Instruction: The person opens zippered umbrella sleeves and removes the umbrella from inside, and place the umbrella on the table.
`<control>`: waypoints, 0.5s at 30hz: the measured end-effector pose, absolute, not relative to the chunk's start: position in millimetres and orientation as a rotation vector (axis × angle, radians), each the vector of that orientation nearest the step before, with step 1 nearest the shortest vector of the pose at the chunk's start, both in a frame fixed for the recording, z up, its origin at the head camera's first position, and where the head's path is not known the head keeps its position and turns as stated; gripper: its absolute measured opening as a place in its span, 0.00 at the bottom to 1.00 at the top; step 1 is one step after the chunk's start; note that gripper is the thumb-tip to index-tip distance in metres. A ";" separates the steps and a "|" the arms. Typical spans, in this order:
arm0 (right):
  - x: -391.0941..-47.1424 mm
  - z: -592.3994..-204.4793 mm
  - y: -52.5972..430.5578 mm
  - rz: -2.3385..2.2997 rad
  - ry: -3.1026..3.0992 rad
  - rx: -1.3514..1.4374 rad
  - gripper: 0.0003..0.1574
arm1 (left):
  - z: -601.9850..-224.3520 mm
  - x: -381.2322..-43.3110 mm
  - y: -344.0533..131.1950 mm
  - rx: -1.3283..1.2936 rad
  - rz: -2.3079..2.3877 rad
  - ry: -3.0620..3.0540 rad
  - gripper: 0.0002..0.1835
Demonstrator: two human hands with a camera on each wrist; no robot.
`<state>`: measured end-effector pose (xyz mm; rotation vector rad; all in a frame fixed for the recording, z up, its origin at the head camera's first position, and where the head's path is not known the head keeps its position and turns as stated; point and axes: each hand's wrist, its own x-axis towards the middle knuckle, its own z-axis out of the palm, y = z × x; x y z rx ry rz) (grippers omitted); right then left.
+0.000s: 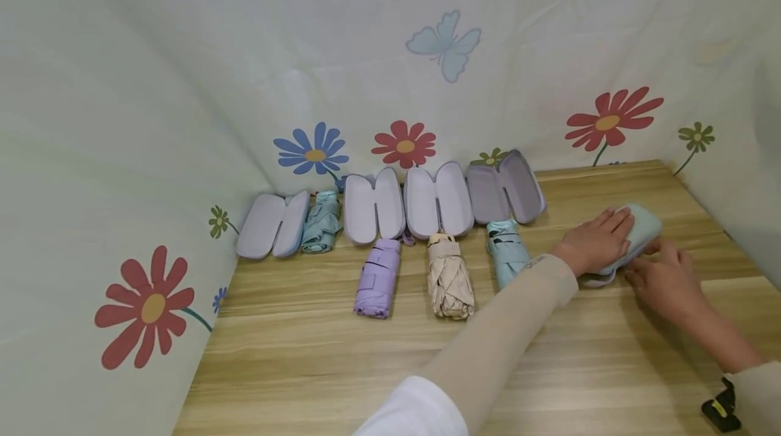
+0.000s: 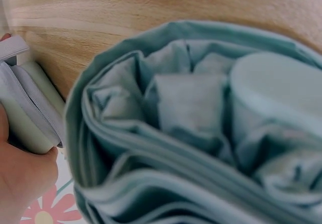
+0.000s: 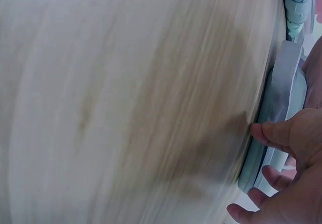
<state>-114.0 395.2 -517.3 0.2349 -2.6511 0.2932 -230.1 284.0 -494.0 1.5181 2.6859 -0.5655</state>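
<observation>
A light green zip-up umbrella case (image 1: 645,224) lies closed at the right of the table. My left hand (image 1: 594,243) holds it from above, fingers laid across the lid. At its near right side is my right hand (image 1: 668,283). In the right wrist view, the thumb and forefinger of this hand (image 3: 297,153) pinch at the zipped seam while the other fingers stand apart; the pull tab is hidden. A grey strap (image 3: 286,78) sticks out from the case's end. A folded teal umbrella (image 1: 509,256) lies left of it, partly behind my left forearm, and looms close in the left wrist view (image 2: 191,113).
Several open cases (image 1: 373,209) with pale linings stand in a row along the flowered back wall. A teal umbrella (image 1: 321,222) lies between two of them. In front lie a purple umbrella (image 1: 377,280) and a beige umbrella (image 1: 450,280). Curtain walls enclose the wooden table (image 1: 293,368).
</observation>
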 end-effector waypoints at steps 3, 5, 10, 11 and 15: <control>-114.0 -510.2 396.6 0.371 -2.788 0.155 0.08 | -494.1 -232.9 285.1 1.509 -0.553 2.690 0.32; -114.5 -503.0 400.9 0.409 -2.931 0.070 0.13 | -493.3 -234.3 285.3 1.501 -0.538 2.691 0.32; -120.8 -483.5 427.9 0.427 -3.143 -0.087 0.24 | -490.5 -236.8 286.0 1.464 -0.480 2.703 0.32; -123.0 -480.4 434.0 0.413 -3.147 -0.119 0.24 | -490.6 -237.6 286.4 1.459 -0.473 2.700 0.32; -132.1 -474.5 452.0 0.371 -3.116 -0.292 0.21 | -494.9 -239.8 284.1 1.469 -0.435 2.664 0.32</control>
